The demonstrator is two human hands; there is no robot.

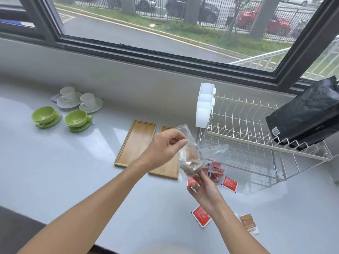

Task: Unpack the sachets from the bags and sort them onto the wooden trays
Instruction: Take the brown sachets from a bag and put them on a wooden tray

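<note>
While the left hand (166, 143) pinches the upper edge of the crumpled clear plastic bag (189, 153) between thumb and fingers, the right hand (202, 187) closes on the bag's lower end, where a red sachet shows through the film. Judging by this, the step in hand is emptying the bag. To do it well, the upper pinch should keep the bag's bottom raised and the mouth pointing down, while the lower hand works the contents out in small lots, not all at once, so they do not scatter off the pale grey countertop (73, 171).

Just beyond the right hand's grip lies a second clear bag holding red sachets (215, 171), and beside that a loose red-and-white foil sachet (229, 184) rests on the counter. Nearer the person than the grip, by the right wrist, lie another red sachet (201, 216) and a brown-and-white sachet (249, 223).

The two shallow rectangular wooden trays stand to the left of the grip: the nearer tray (166, 169) partly under the left wrist, the farther tray (135, 143) beside it. Neither shows any sachet on its visible surface, so the sorting appears not yet begun.
</note>
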